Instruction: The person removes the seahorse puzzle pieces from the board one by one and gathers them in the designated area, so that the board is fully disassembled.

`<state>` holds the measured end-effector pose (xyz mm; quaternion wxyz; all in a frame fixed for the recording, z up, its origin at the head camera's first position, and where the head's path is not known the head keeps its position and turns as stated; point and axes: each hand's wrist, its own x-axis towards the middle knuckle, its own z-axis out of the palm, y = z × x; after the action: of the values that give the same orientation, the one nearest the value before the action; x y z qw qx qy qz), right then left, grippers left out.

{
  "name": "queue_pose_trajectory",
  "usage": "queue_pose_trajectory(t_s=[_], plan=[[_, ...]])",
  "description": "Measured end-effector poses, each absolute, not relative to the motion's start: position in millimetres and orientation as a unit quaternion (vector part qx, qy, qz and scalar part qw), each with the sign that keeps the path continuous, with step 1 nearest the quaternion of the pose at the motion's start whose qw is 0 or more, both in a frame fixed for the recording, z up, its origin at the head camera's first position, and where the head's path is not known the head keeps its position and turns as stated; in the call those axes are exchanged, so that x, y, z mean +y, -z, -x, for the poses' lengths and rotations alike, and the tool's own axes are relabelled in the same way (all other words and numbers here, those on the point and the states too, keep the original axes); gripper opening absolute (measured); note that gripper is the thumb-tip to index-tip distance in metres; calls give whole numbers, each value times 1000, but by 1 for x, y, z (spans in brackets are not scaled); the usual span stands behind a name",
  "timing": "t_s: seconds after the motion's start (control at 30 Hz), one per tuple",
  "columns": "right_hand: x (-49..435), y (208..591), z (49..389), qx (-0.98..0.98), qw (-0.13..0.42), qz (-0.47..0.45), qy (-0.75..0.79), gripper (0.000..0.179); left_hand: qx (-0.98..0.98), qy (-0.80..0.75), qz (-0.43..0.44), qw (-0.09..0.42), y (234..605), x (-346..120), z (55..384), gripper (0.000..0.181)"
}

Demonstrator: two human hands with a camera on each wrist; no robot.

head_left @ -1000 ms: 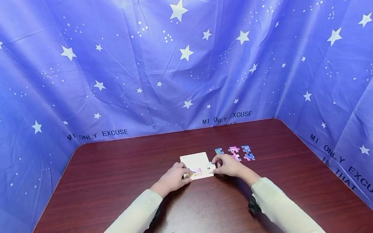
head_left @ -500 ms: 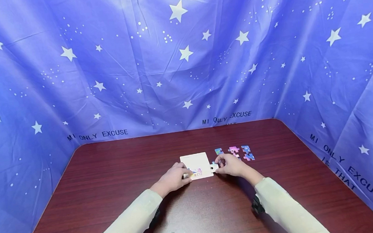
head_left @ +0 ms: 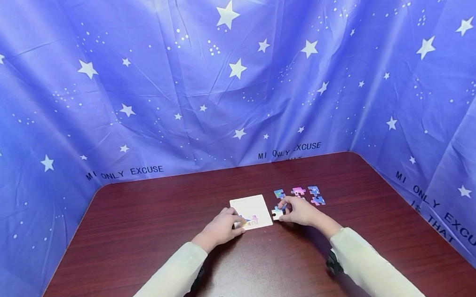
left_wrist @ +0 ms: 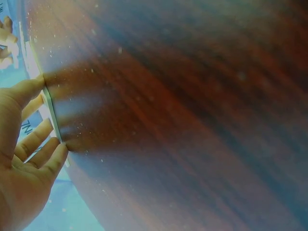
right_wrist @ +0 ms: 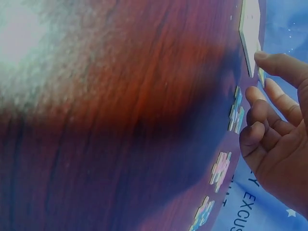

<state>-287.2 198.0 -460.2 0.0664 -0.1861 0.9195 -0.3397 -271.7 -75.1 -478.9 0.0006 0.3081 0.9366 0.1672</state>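
Note:
A white square puzzle board (head_left: 249,206) lies flat on the table, with some coloured puzzle pieces (head_left: 253,220) on its lower part. My left hand (head_left: 221,225) holds the board's near left corner, its thumb at the front edge and its fingers along the left side. In the left wrist view, the left hand (left_wrist: 33,144) has its fingertips against the board's thin edge. Just off the board's right side, my right hand (head_left: 296,211) pinches a pale and blue puzzle piece (head_left: 277,214) between thumb and fingers. The right wrist view shows the right hand (right_wrist: 279,110) with its other fingers curled.
Several loose pieces, among them a pink piece (head_left: 298,191) and a blue piece (head_left: 318,200), lie in rows right of the board, partly behind the right hand. The dark red wooden table (head_left: 174,196) ends at a blue star-patterned curtain (head_left: 203,137).
My right hand has drawn the puzzle piece from the board's right edge to the right, leaving a gap between them. The left hand and the board have stayed in place.

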Motion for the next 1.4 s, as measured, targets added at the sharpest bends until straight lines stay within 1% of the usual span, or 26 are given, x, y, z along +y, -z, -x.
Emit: queue_pose_trajectory(t_s=[0.33, 0.63, 1.03, 1.4], plan=[[207, 461, 286, 924, 64, 174, 335, 27, 936, -168, -309, 3, 478, -75, 272, 26], [218, 460, 283, 927, 59, 182, 322, 28, 938, -163, -307, 5, 478, -75, 272, 25], [229, 463, 283, 926, 67, 174, 329, 30, 938, -170, -302, 11, 475, -74, 270, 26], [239, 461, 281, 920, 63, 186, 339, 29, 937, -169, -305, 9, 475, -75, 270, 25]])
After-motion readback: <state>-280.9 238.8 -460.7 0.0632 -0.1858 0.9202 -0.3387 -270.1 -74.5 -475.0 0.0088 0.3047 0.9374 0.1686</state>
